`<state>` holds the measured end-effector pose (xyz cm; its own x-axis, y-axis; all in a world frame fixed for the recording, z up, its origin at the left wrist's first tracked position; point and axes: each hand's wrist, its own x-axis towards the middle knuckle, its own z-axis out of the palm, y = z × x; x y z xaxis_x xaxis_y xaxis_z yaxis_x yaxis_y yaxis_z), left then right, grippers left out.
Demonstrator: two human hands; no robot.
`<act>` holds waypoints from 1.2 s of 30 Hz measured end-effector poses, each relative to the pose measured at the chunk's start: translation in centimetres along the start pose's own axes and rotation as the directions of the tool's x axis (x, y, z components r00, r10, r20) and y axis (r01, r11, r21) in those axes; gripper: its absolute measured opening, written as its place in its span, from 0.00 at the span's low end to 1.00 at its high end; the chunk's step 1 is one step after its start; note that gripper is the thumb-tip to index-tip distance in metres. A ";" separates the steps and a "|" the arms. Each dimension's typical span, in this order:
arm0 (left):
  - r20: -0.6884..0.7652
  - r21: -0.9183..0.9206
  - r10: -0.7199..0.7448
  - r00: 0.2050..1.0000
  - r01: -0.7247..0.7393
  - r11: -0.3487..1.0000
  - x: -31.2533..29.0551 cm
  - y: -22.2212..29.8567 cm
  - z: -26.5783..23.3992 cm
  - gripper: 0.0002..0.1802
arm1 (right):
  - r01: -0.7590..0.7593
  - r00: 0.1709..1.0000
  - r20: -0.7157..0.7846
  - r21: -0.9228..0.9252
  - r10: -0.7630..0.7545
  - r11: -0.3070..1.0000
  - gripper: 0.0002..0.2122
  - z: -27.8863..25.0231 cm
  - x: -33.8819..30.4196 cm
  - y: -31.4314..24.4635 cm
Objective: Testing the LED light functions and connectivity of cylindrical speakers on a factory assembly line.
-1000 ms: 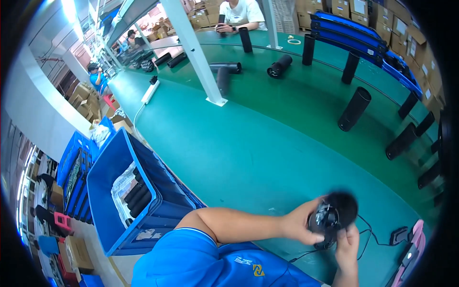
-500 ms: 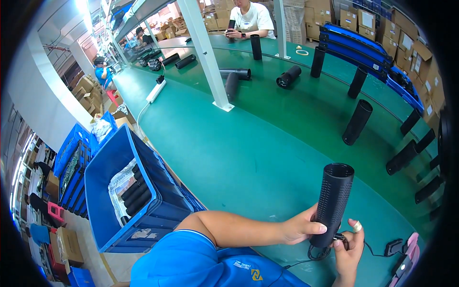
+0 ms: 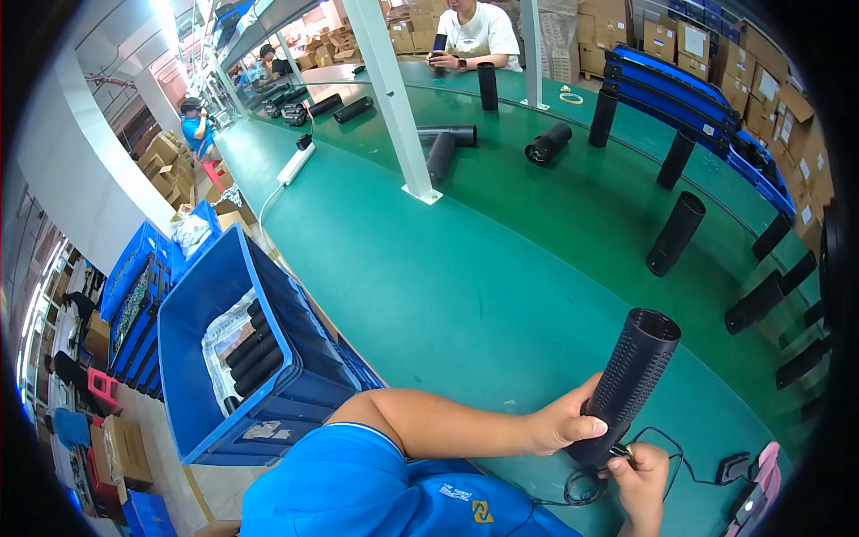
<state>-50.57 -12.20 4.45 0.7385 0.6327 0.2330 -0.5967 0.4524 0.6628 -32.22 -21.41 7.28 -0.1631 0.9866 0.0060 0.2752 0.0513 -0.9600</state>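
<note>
A black perforated cylinder [image 3: 631, 374], open at its top, leans to the right over the near part of the green bench. My left hand [image 3: 568, 422] is wrapped round its lower half. Close to the cylinder's base, my right hand [image 3: 642, 479] pinches a black cable plug [image 3: 619, 451]; whether the plug sits in the cylinder cannot be made out. Loops of thin black cable [image 3: 583, 488] hang below, beside my left wrist. The cable also runs right towards a small black box [image 3: 733, 468] next to a pink-edged device [image 3: 759, 488].
Several black cylinders, such as an upright one [image 3: 676, 233], stand or lie on the green bench [image 3: 394, 277]. A blue bin [image 3: 295, 358] holding black tubes stands at left. A white post [image 3: 394, 116] rises from the bench, near a power strip [image 3: 297, 164]. Another person [image 3: 479, 40] sits across.
The cylinder has tilted so its top leans further right. My right hand has moved slightly down and left, its fingers closing in at the plug by the base. The view has shifted slightly.
</note>
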 end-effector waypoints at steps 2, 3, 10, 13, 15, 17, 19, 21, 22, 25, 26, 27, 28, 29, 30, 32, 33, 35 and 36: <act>-0.081 0.021 -0.001 0.997 0.003 1.000 0.0 0.2 0.3 0.37 | 0.039 0.996 -0.076 0.040 -0.036 0.998 0.08 1.0 0.5 -0.9; -0.123 0.031 0.000 0.992 0.003 1.000 0.0 0.3 0.5 0.37 | 0.059 0.992 -0.113 0.059 -0.052 0.997 0.09 1.5 0.7 -1.3; -0.131 0.004 -0.034 0.991 0.035 0.999 0.2 0.7 0.2 0.36 | -0.010 0.981 -0.191 0.091 0.028 0.996 0.11 3.1 0.8 -2.2; -0.155 -0.038 -0.082 0.985 0.077 0.996 0.1 1.0 0.4 0.35 | -0.071 0.973 -0.211 0.111 0.094 0.991 0.11 3.8 0.5 -2.1; -0.151 -0.063 -0.111 0.982 0.102 0.993 0.1 1.1 0.5 0.35 | -0.096 0.960 -0.251 0.117 0.123 0.988 0.11 4.5 0.2 -2.5; -0.185 -0.029 -0.077 0.980 0.073 0.997 0.4 0.9 0.5 0.35 | -0.120 0.940 -0.305 0.112 0.149 0.986 0.11 4.3 0.2 -2.6; -0.212 -0.021 -0.074 0.974 0.072 0.997 0.4 0.1 0.6 0.34 | -0.247 0.934 -0.255 0.042 0.250 0.968 0.07 3.7 -0.2 -1.9; -0.248 -0.029 -0.116 0.962 0.112 0.993 0.1 0.2 -0.9 0.35 | -0.145 0.976 -0.178 -0.086 0.128 0.986 0.08 3.3 1.0 -1.8; -0.238 -0.084 -0.115 0.965 0.097 0.992 0.1 0.2 -1.4 0.36 | -0.185 0.975 -0.138 -0.066 0.175 0.980 0.07 3.0 1.5 -2.0; -0.170 -0.090 -0.145 0.975 0.131 0.987 1.2 1.0 -0.9 0.34 | -0.177 0.973 -0.164 -0.083 0.162 0.981 0.06 2.3 1.4 -1.6; -0.154 -0.075 -0.140 0.978 0.130 0.989 1.4 1.2 -0.5 0.31 | -0.144 0.980 -0.155 -0.123 0.124 0.982 0.06 1.9 1.2 -1.2; -0.135 -0.094 -0.165 0.977 0.153 0.984 1.6 1.4 -0.3 0.31 | -0.169 0.973 -0.181 -0.123 0.146 0.978 0.06 1.5 1.4 -1.3; -0.126 -0.124 -0.171 0.977 0.156 0.980 1.7 1.4 -0.2 0.31 | -0.138 0.982 -0.147 -0.104 0.122 0.985 0.06 1.2 1.5 -1.3; -0.119 -0.153 -0.176 0.977 0.157 0.976 1.8 1.4 -0.1 0.32 | -0.106 0.989 -0.112 -0.085 0.096 0.991 0.06 0.8 1.5 -1.3; -0.112 -0.159 -0.185 0.976 0.166 0.973 1.9 1.6 0.0 0.32 | -0.114 0.987 -0.122 -0.084 0.103 0.990 0.06 0.5 1.5 -1.2; -0.098 -0.266 -0.234 0.967 0.201 0.943 2.2 2.0 0.3 0.33 | -0.153 0.984 -0.101 -0.042 0.148 0.987 0.05 -0.1 1.4 -0.9; -0.089 -0.318 -0.256 0.962 0.216 0.923 2.4 2.2 0.3 0.34 | -0.172 0.981 -0.090 -0.021 0.169 0.985 0.05 -0.3 1.3 -0.7; -0.080 -0.369 -0.279 0.957 0.232 0.900 2.5 2.4 0.1 0.34 | -0.153 0.970 -0.189 0.024 0.155 0.988 0.02 -0.5 1.9 -0.5; -0.149 -0.224 -0.248 0.957 0.212 0.951 2.5 2.5 -0.2 0.34 | -0.113 0.946 -0.299 0.044 0.121 0.993 0.02 -0.4 2.4 -0.4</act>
<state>-50.29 -9.42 6.55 0.8082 0.5870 -0.0477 -0.4814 0.7051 0.5207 -32.40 -19.03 7.82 0.1625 0.9863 -0.0270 0.2500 -0.0676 -0.9659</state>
